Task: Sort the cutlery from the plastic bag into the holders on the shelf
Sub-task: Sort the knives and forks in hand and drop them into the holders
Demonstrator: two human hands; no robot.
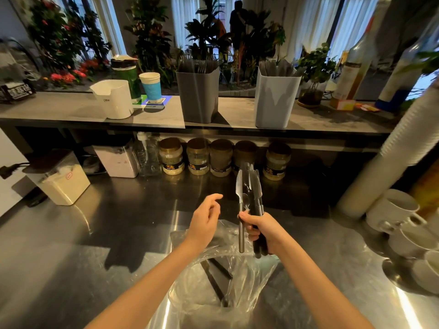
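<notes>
Steel counter [95, 233] beneath the clear plastic bag [237, 276]. Shelf [71, 110] raised beyond the bag. Bag crumpled, mouth open, a few dark-handled pieces [213, 279] inside. Straight beyond the bag, dark grey holder [199, 96]; beyond and right of the bag, light grey holder [275, 100], both stocked with cutlery. Above the bag's far edge, right hand [263, 227], fingers curled round the handles of a cutlery bundle [254, 186], knife blades up. Above the bag's far left corner, left hand [204, 219], fingers loosely spread, gripping nothing.

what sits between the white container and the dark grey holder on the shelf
A paper cup with a blue sleeve stands between the white container and the dark grey holder, in the head view.
</notes>
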